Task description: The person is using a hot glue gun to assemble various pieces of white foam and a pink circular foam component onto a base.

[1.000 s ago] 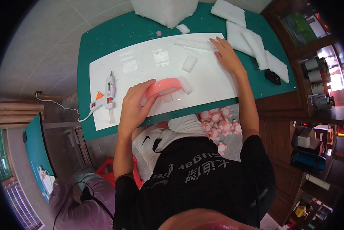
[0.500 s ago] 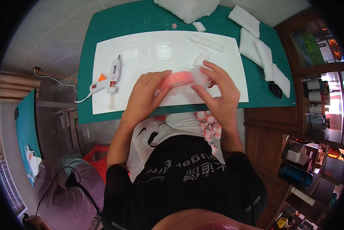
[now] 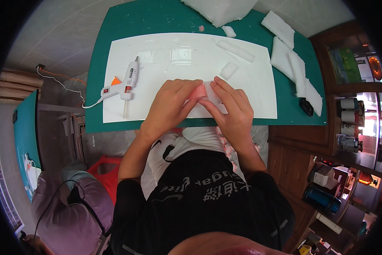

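My left hand (image 3: 167, 102) is closed around the left side of a pink glittery band (image 3: 198, 92), most of it hidden by the fingers. From the other side, my right hand (image 3: 230, 106) pinches a thin whitish, translucent piece (image 3: 211, 90) against the band's right end, thumb at the near edge and fingertips at the far one. Both hands meet just above the near part of a glossy white board (image 3: 157, 51). A small white batting piece (image 3: 229, 71) lies on the board beyond my right fingers, and a longer white strip (image 3: 235, 51) farther back.
A white hot glue gun (image 3: 129, 80) lies at the board's left, its cord running off left. White batting slabs (image 3: 284, 55) and a small black object (image 3: 305, 107) are at the green table's (image 3: 99, 63) right. A person (image 3: 72, 212) sits at lower left near a red stool (image 3: 102, 172).
My hands have come together; the right fingers have closed in on the whitish piece at the band. The band is turned and more covered. The small batting piece now shows uncovered. The view has shifted slightly.
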A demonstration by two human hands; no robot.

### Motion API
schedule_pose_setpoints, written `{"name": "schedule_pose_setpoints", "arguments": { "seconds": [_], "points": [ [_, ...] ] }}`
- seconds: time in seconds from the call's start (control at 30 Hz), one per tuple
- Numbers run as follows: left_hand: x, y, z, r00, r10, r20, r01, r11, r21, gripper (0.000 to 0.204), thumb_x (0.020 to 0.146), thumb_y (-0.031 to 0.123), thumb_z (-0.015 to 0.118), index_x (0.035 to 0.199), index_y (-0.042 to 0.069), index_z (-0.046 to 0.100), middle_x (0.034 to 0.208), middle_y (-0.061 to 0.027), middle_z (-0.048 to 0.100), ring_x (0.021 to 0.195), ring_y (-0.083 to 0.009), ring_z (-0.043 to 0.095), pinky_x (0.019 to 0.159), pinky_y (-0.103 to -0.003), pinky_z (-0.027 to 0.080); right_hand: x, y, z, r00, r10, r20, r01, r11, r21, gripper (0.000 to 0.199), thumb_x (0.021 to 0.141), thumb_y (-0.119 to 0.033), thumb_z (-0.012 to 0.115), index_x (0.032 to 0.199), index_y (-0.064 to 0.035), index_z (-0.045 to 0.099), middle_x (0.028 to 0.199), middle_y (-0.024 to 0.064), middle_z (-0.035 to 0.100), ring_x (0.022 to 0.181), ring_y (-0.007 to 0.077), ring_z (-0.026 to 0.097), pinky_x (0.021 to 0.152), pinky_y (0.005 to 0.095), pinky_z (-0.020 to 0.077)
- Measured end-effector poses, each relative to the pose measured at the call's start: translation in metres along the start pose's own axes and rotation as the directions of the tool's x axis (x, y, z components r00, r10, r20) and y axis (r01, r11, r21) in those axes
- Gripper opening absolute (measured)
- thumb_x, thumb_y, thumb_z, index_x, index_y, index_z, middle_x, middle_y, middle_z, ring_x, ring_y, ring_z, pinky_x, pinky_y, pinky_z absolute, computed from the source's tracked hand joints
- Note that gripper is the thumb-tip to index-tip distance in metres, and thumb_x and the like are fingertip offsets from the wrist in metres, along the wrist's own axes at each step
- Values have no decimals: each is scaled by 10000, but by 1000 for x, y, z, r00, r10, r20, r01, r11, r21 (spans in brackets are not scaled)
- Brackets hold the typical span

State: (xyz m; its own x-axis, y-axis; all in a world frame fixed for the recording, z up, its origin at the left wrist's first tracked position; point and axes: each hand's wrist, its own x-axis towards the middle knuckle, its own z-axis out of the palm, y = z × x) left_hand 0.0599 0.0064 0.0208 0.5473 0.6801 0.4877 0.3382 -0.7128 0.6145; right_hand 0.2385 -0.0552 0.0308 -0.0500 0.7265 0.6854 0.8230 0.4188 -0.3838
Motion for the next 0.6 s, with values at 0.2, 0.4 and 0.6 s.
{"name": "schedule_pose_setpoints", "arguments": {
  "seconds": [0.2,0.4,0.6],
  "points": [
    [4,-3,1,1000,-8,-4,8,1000,-22,277,895,111,676,1150,8,641,927,-148,685,862,-327,638,791,-415,467,1,-4,-3,996,24,88,-23,1000,-11,479,725,-153,864,1137,21,693,1207,138,669,832,263,623,722,332,536],
    [6,-5,1,1000,-4,0,4,1000,-28,279,901,121,679,1152,6,640,912,-151,681,854,-340,632,786,-421,470,8,-2,-16,979,27,204,-39,998,54,463,795,-89,806,1217,29,656,1242,148,623,862,270,625,753,348,545],
    [4,-13,-6,989,-95,113,102,993,-61,371,857,96,717,1213,19,641,1086,-170,693,995,-364,639,888,-419,503,8,-6,-11,976,102,191,-131,980,146,450,809,-70,793,1232,13,664,1137,126,595,886,248,637,750,337,551]
  ]
}}
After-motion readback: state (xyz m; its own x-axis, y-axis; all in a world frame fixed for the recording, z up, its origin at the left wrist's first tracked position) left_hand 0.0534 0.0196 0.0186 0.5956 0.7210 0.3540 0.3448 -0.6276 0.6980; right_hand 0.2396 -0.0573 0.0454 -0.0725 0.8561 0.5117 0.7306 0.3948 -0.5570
